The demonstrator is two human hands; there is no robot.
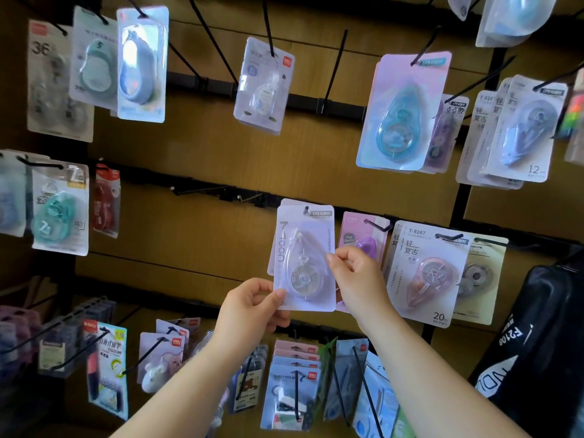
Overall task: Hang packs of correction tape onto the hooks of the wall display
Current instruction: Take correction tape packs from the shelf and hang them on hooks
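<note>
A pale lilac pack of correction tape [305, 257] with a clear dispenser hangs at the middle of the wall display, its top hole at a black hook [306, 211]. My left hand [252, 306] pinches the pack's lower left corner. My right hand [357, 276] pinches its right edge with thumb and fingers. Another pack lies just behind it. Two empty hooks [196, 190] stick out from the rail to the left.
Other packs hang all around: a pink T-9267 pack [426, 273] at the right, a blue one [398, 115] above, teal ones [60, 213] at the left, several packs [294, 387] below. A black bag [537, 336] hangs at the lower right.
</note>
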